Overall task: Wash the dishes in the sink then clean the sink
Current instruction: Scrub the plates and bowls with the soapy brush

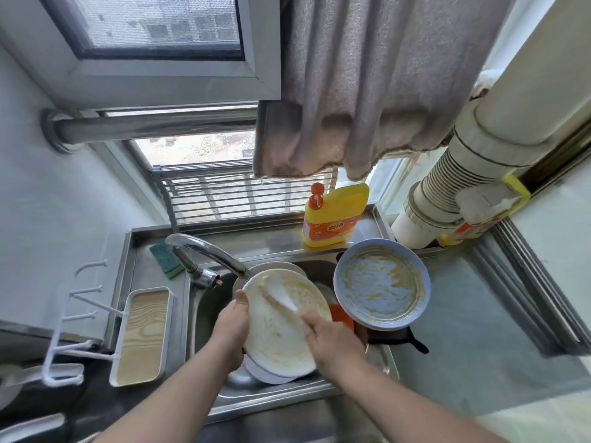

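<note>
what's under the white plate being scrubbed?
Beneath the white plate, held by the left hand, at least one more white plate pokes out at its lower edge. Another plate rim shows behind it. The sink bottom below is covered.

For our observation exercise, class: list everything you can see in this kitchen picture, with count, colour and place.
White plate: one, soiled, held over sink
Spoon: one, white, on plate
Blue plate: one, soiled, sink's right edge
Sink: one, steel, centre
Tap: one, chrome, behind sink
Sponge: one, green, left of tap
Detergent bottle: one, yellow, behind sink
Tray: one, white-rimmed, left counter
Towel: one, grey, hanging above
Left hand: grips plate
Right hand: holds spoon
</note>
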The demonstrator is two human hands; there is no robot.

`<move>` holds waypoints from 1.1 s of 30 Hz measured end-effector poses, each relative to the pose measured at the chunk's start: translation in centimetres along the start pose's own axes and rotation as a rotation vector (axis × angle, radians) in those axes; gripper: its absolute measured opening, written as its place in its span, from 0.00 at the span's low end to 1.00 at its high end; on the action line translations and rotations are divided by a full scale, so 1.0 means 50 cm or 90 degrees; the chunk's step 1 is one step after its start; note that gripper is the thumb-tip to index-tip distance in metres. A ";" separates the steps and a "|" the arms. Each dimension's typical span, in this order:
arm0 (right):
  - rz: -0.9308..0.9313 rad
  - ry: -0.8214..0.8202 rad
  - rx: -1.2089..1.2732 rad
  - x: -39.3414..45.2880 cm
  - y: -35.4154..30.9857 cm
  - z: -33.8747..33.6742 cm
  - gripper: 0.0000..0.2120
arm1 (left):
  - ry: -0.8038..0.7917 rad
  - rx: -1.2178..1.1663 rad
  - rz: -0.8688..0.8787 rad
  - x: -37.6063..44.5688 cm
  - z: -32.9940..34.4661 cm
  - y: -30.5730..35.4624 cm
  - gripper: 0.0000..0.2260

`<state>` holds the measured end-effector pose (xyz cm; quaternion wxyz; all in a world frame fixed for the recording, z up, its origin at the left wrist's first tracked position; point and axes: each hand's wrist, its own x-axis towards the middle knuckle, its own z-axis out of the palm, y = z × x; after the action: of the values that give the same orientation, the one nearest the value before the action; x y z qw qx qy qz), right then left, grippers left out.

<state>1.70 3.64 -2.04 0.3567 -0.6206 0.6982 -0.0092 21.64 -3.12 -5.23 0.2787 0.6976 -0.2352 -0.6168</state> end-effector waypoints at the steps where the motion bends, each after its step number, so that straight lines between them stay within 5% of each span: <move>1: -0.020 -0.017 0.023 -0.016 -0.003 0.018 0.17 | 0.006 -0.003 -0.011 0.002 0.012 0.010 0.21; 6: -0.030 -0.060 0.026 -0.115 0.075 0.007 0.22 | 0.004 -0.055 -0.024 0.027 0.029 0.033 0.23; 13: 0.122 0.131 -0.011 -0.094 0.250 -0.120 0.18 | -0.025 0.023 0.017 0.025 0.161 0.014 0.17; 22: 0.208 0.200 0.128 -0.078 0.313 -0.148 0.17 | -0.030 0.222 0.111 0.030 0.363 -0.014 0.11; 25: 0.211 0.202 0.146 -0.087 0.323 -0.149 0.17 | -0.065 0.248 0.128 0.021 0.373 -0.011 0.07; 29: 0.189 0.211 0.188 -0.099 0.309 -0.139 0.16 | -0.164 0.348 0.148 0.036 0.344 -0.015 0.24; 33: 0.117 0.222 0.222 -0.110 0.272 -0.104 0.14 | -0.126 0.368 0.162 0.095 0.275 -0.033 0.19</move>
<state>-12.79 9.35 -1.67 0.3317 -0.4727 0.7905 -0.2040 8.58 -6.46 -10.95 0.1197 0.6495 -0.5115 -0.5496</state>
